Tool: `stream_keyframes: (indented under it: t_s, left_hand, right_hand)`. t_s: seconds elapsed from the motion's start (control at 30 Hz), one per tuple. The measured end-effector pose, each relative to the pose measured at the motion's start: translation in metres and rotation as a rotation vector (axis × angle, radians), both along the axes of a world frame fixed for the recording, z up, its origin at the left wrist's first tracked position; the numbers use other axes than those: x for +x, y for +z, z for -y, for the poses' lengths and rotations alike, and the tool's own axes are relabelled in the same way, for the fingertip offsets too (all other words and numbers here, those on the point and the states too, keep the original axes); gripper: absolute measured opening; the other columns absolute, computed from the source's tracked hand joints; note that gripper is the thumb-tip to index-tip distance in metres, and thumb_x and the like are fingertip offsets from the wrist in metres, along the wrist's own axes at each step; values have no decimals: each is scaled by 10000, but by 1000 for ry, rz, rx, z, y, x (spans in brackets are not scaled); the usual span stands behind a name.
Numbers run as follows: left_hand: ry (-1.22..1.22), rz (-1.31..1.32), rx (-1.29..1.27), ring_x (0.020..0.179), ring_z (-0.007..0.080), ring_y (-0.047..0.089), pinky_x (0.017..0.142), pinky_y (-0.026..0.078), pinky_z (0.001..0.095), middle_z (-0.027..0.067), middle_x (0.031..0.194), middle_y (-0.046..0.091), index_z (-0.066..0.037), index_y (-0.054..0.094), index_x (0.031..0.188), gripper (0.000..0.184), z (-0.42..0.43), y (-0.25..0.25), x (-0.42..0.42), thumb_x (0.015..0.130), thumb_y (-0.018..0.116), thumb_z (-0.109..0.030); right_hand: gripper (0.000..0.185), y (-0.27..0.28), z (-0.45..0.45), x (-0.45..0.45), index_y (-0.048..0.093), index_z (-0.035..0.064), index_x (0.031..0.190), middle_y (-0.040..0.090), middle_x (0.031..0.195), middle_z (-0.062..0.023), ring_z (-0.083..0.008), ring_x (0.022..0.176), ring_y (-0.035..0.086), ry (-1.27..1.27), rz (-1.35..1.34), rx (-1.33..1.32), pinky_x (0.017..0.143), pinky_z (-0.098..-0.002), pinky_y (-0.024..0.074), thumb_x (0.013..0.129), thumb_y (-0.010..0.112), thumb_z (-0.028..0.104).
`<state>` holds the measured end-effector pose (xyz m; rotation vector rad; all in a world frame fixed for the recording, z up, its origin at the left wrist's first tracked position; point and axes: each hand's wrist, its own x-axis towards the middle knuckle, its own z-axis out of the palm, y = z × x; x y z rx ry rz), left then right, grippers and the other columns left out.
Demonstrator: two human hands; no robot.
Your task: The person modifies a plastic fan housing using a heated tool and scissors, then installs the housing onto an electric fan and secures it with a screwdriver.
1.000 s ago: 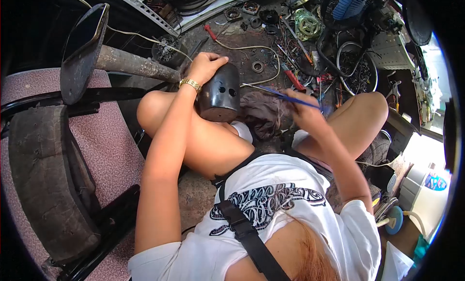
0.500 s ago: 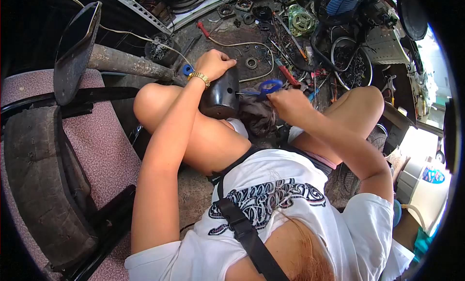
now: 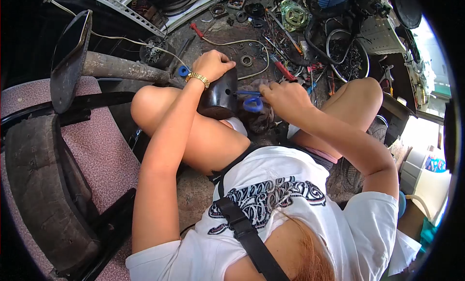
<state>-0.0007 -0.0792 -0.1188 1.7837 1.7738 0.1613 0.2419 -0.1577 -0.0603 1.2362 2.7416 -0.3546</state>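
Observation:
A glossy black cylinder (image 3: 217,98) with small holes in its side rests against my left thigh. My left hand (image 3: 213,65), with a gold bracelet at the wrist, is closed over the cylinder's far end. From the right, my right hand (image 3: 286,98) grips blue-handled scissors (image 3: 253,105). Their tip is at the side of the cylinder, close to a hole; whether it goes in I cannot tell. One handle loop hangs below my fingers. A crumpled dark cloth (image 3: 261,120) lies beneath the scissors, between my legs.
Ahead on the floor are a metal ring (image 3: 246,61), a pale cord (image 3: 264,51) with a red end, and a red-handled tool (image 3: 283,70). A wheel-like rim (image 3: 329,53) holds small dark parts. At left, a phone (image 3: 72,39) stands beside a pole and pink seat.
The scissors have turned: the blue loop has swung down and left, toward me. My right hand has shifted slightly left. The left hand keeps its place on the cylinder.

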Motion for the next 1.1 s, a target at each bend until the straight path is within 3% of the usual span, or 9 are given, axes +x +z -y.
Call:
stream_keyframes:
  t_s: [0.2, 0.4, 0.47, 0.7, 0.77, 0.87, 1.03, 1.07, 1.1]
  left_hand:
    - [36, -61, 67, 834, 324, 695, 766, 537, 415, 142, 850, 722, -159, 777, 921, 337, 10, 10, 10, 778, 690, -452]
    - [13, -113, 222, 742, 329, 692, 695, 548, 418, 148, 753, 703, -146, 777, 867, 270, 25, 24, 23, 789, 707, -395]
    - [1, -137, 263, 710, 326, 684, 653, 535, 413, 147, 723, 694, -128, 777, 859, 318, 29, 28, 25, 787, 712, -431]
    - [-59, -142, 594, 639, 317, 660, 562, 494, 413, 116, 657, 669, -111, 751, 764, 280, 43, 43, 25, 813, 705, -383]
    - [-65, -65, 896, 602, 322, 641, 533, 465, 407, 117, 633, 651, -87, 723, 735, 267, 42, 49, 17, 831, 703, -336]
    - [85, 51, 868, 594, 324, 641, 542, 469, 410, 136, 631, 648, -87, 699, 689, 299, 41, 61, 6, 835, 690, -348]
    - [347, 232, 611, 574, 316, 634, 555, 466, 362, 163, 645, 644, -37, 719, 787, 344, 34, 44, -31, 858, 684, -372]
    - [386, 285, 573, 571, 299, 636, 560, 466, 359, 164, 641, 641, -28, 716, 790, 352, 32, 41, -34, 861, 681, -371]
    - [424, 340, 535, 567, 282, 638, 565, 466, 356, 164, 636, 639, -19, 713, 792, 361, 29, 39, -33, 864, 679, -371]
  right_hand:
    - [210, -16, 16, -17, 615, 37, 1038, 685, 821, -168, -316, 757, 689, -21, 86, -154, 623, -432, 549, 884, 567, 173]
    - [242, -44, 19, -8, 637, 24, 1026, 677, 779, -223, -342, 672, 697, -121, -219, -396, 509, -399, 552, 945, 516, 218]
    - [291, -15, 12, -15, 630, 19, 936, 651, 713, -181, -307, 594, 674, -418, -170, -926, 450, -410, 524, 980, 491, 271]
    - [284, -29, 1, -8, 511, 84, 886, 453, 578, -2, -122, 443, 467, -657, -368, -1516, 375, -303, 416, 1027, 434, 319]
    - [279, -40, -10, 7, 485, 111, 933, 375, 578, 36, -87, 437, 396, -942, -744, -2431, 401, -262, 363, 1038, 414, 360]
    - [312, -30, -12, 21, 484, 111, 940, 350, 587, 42, -78, 437, 371, -647, -802, -2429, 426, -248, 337, 1033, 417, 402]
    - [285, -3, -35, 56, 612, 66, 968, 539, 593, -62, -219, 559, 605, -433, -566, -872, 475, -382, 493, 995, 493, 323]
    - [285, -8, -32, 63, 612, 66, 968, 539, 593, -62, -219, 559, 605, -438, -569, -876, 475, -382, 493, 995, 493, 323]
    - [257, 8, -28, 63, 621, 76, 992, 593, 651, -81, -254, 618, 634, -263, -420, -394, 514, -403, 505, 973, 517, 310]
